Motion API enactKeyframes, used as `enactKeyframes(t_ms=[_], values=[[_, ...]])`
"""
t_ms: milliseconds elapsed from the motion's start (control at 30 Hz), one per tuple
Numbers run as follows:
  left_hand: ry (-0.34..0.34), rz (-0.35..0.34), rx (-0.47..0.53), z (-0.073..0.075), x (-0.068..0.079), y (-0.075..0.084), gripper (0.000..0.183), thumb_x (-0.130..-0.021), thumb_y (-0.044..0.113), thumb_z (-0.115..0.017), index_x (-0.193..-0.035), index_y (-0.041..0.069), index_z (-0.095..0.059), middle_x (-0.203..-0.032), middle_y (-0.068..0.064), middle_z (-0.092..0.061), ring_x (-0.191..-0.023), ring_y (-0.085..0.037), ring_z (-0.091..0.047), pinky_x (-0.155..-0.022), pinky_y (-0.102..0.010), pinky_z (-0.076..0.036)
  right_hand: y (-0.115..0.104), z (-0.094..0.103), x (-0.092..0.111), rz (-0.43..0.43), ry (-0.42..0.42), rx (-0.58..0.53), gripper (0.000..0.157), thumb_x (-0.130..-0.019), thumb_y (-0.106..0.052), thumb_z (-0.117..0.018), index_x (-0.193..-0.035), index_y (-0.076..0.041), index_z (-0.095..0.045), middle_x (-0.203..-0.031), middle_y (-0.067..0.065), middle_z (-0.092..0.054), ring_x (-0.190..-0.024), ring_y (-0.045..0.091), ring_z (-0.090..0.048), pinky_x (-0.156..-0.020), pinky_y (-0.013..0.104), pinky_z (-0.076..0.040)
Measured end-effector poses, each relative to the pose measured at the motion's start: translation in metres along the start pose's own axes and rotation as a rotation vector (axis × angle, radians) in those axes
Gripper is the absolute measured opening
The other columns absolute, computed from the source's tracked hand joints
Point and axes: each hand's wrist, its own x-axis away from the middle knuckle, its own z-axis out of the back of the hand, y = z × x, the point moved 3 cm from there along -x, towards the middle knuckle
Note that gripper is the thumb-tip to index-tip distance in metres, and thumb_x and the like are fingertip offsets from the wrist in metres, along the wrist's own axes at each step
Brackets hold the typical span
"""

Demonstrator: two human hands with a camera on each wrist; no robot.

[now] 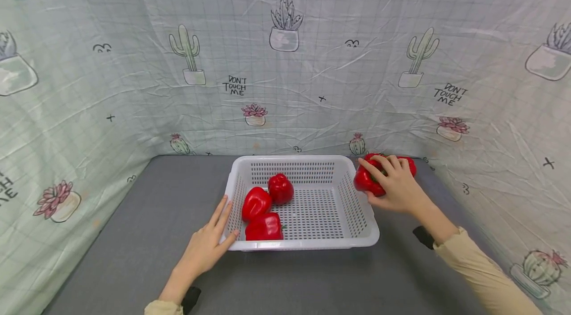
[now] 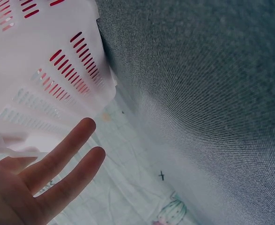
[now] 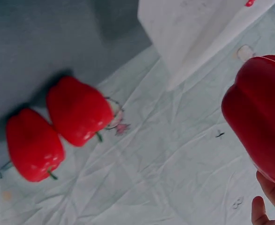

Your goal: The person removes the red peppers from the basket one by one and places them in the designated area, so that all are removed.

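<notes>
A white perforated plastic basket (image 1: 312,244) stands on the grey table. Three red bell peppers lie in its left half: one toward the back (image 1: 280,189), one at the left (image 1: 256,204) and one by the front wall (image 1: 264,227). My left hand (image 1: 202,245) rests at the basket's left front corner, fingers extended along the rim and outer wall. My right hand (image 1: 397,186) grips another red bell pepper (image 3: 259,117), just beside the right rim. In the right wrist view this pepper is raised, apart from two peppers on the table (image 3: 78,111).
The two loose peppers sit close together at the table's back right, partly hidden behind my right hand in the head view. A cactus-printed cloth (image 1: 285,121) rises along the table's back and sides. Grey tabletop (image 1: 156,216) extends left of the basket.
</notes>
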Motion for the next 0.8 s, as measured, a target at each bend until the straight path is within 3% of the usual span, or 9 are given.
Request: enactKeyframes(t_ms=[200, 333, 700, 800], values=[[0.007, -0.009, 0.006, 0.000, 0.000, 0.000, 0.071, -0.081, 0.037, -0.058, -0.141, 0.014, -0.027, -0.149, -0.005, -0.021, -0.105, -0.030, -0.058, -0.066, -0.042, -0.052, 0.017, -0.001, 0.015, -0.037, 0.084, 0.021, 0.059, -0.073, -0.049, -0.049, -0.119, -0.011, -0.053, -0.107, 0.020, -0.052, -0.089, 0.033, -0.043, -0.068, 0.047, -0.032], [0.010, -0.016, 0.004, -0.001, 0.000, 0.000, 0.070, -0.081, 0.036, -0.058, -0.141, 0.014, -0.028, -0.149, -0.005, -0.021, -0.104, -0.029, -0.058, -0.066, -0.042, -0.052, 0.028, -0.004, 0.029, -0.070, 0.137, 0.038, 0.064, -0.081, -0.058, -0.030, -0.114, -0.010, -0.056, -0.103, 0.019, -0.053, -0.083, 0.033, -0.042, -0.064, 0.044, -0.028], [0.006, -0.009, -0.001, 0.000, 0.000, 0.000, 0.070, -0.082, 0.037, -0.058, -0.141, 0.015, -0.028, -0.149, -0.004, -0.021, -0.104, -0.029, -0.058, -0.066, -0.041, -0.053, 0.062, -0.012, 0.063, -0.273, 0.122, 0.069, 0.073, -0.078, -0.066, -0.029, -0.112, -0.007, -0.056, -0.100, 0.025, -0.050, -0.087, 0.038, -0.043, -0.063, 0.047, -0.025], [0.006, -0.005, 0.002, 0.000, 0.000, 0.000, 0.070, -0.082, 0.037, -0.058, -0.141, 0.015, -0.028, -0.149, -0.004, -0.021, -0.104, -0.029, -0.058, -0.065, -0.041, -0.053, 0.072, -0.014, 0.071, -0.328, 0.109, 0.077, 0.069, -0.076, -0.062, -0.035, -0.113, -0.008, -0.055, -0.101, 0.025, -0.050, -0.089, 0.039, -0.043, -0.064, 0.049, -0.027]])
